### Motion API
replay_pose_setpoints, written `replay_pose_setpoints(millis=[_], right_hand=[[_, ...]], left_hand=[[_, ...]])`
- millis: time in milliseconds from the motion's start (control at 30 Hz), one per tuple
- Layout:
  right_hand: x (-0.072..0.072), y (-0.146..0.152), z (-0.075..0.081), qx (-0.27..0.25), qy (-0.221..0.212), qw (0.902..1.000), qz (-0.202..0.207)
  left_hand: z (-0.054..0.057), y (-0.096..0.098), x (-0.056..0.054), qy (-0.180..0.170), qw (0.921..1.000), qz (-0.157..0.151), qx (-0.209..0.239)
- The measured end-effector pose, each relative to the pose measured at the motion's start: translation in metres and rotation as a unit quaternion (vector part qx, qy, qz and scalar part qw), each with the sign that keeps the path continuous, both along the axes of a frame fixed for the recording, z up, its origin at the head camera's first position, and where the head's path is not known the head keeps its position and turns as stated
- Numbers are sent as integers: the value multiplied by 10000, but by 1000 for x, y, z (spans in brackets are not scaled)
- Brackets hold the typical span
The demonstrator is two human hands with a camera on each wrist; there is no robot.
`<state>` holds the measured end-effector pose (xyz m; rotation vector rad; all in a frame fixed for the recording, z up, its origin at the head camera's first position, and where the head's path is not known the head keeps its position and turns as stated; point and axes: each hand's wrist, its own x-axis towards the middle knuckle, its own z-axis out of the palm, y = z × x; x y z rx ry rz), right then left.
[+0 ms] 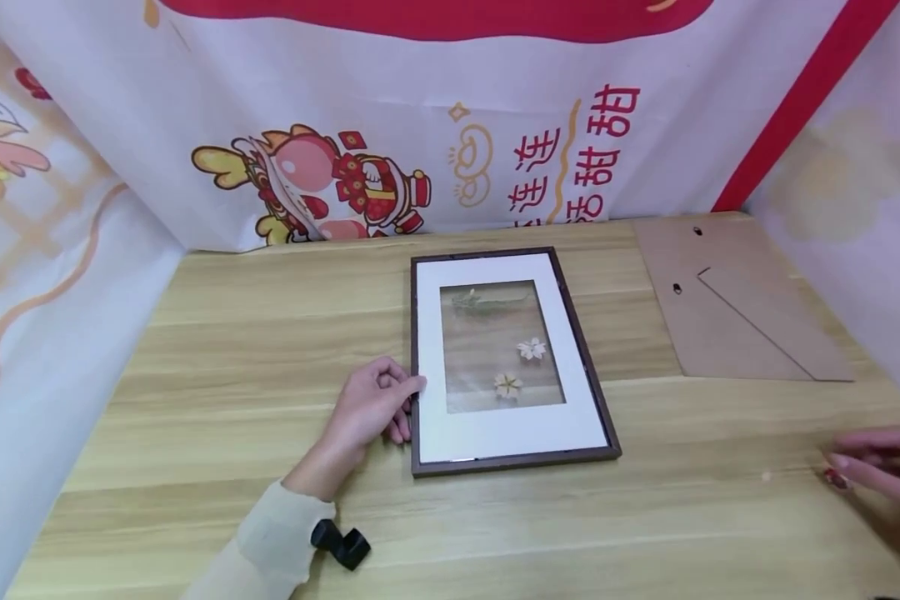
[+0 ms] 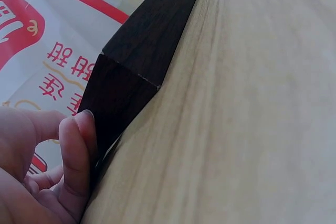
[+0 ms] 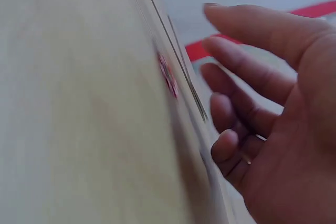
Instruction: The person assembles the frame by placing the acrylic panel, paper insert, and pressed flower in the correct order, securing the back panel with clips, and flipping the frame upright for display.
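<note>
A dark brown picture frame [image 1: 615, 433] lies on the table, with a white mat [image 1: 510, 435] and a see-through window. Inside the window show a white pressed flower [image 1: 532, 349], a cream pressed flower [image 1: 507, 385] and a green pressed sprig [image 1: 487, 302]. My left hand [image 1: 375, 400] holds the frame's left side, thumb on its top edge; in the left wrist view its fingers meet the frame's dark side [image 2: 126, 72]. At the far right my right hand [image 1: 888, 467] hovers beside a small red-and-white piece [image 3: 167, 74]. Its fingers are parted and loosely bent, apart from that piece.
A brown backing board [image 1: 742, 317] with a stand flap and small metal hangers lies at the back right. Printed cloth [image 1: 420, 92] hangs behind the table [image 1: 270, 333] and along both sides. A black wrist mount [image 1: 341, 543] sits at the left sleeve.
</note>
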<state>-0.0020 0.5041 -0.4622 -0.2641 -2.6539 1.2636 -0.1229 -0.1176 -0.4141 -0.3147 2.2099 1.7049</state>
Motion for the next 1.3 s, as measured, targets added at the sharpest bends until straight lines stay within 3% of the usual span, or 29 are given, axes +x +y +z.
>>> replay_pose_setpoints(millis=[133,333,667,967,1133,1300], right_hand=[[13,6,-15,574,-3,9982,-176],[14,2,-16,1202,-55,9922,-323],[10,0,-17,681,162,9974,-175],[10,-25,-2,52,344,9992,-182],[10,-27,-2,137,617,9980,-31],[8,-28,-2,168,941,9953,146]], left_hand=[[0,0,-1,21,10000,22,31],[1,1,1,9,10000,-6,13],[3,4,2,-47,10000,79,-21],[3,2,-2,36,9998,114,-166],[2,4,-3,73,9998,110,-174],[1,5,3,40,9997,179,-185]])
